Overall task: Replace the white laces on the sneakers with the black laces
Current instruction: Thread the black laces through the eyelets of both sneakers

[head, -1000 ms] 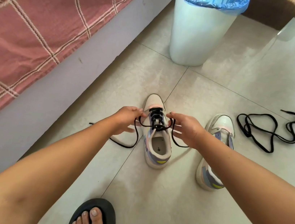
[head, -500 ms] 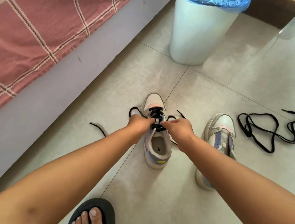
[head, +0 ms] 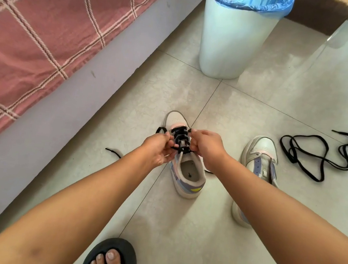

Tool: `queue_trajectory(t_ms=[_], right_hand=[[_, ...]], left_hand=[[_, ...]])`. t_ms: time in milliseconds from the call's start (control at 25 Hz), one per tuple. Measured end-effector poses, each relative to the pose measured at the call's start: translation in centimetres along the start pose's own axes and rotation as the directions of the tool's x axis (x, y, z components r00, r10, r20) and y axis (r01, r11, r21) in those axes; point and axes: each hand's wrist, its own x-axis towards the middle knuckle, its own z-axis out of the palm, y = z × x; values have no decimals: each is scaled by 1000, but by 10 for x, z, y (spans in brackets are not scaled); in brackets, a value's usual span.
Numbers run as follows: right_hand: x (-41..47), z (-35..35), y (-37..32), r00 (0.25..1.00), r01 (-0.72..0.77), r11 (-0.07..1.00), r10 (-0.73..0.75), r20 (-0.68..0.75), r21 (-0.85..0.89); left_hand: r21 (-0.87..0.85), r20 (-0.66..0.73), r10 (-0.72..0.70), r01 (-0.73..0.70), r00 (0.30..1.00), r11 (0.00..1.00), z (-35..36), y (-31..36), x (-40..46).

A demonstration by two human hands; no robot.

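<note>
Head view: the left hand [head: 159,148] and right hand [head: 207,146] each pinch one side of the black lace [head: 180,137] across the near sneaker [head: 188,169] on the floor [head: 211,226], likely to tension the crossings. The second sneaker [head: 260,154] stands unlaced beside the spare black lace [head: 313,151].

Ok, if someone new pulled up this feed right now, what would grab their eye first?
Both hands, the left hand and right hand, meet mid-frame over a sneaker, pinching its black lace. To the right stands a second sneaker with no lace visible, and beyond it a loose black lace lies tangled on the tiles. A white bin with a blue liner stands behind.
</note>
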Motion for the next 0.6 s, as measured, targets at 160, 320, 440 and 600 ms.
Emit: queue_trajectory(t_ms=[160,320,440,600], right_hand=[[-3,8,-17,975,186,767,-65,214,-615],[-7,10,-19,944,253,674,-16,330,-694],[-4,2,-22,956,154,765,45,290,-625],[1,-8,-20,977,-11,889,106,183,-458]], left_hand=[[435,130,512,-513,849,740,0,5,0],[511,399,588,-703,703,494,-9,9,-4],[719,470,527,-653,709,237,-23,11,-10],[916,363,226,-391,904,93,-56,20,-21]])
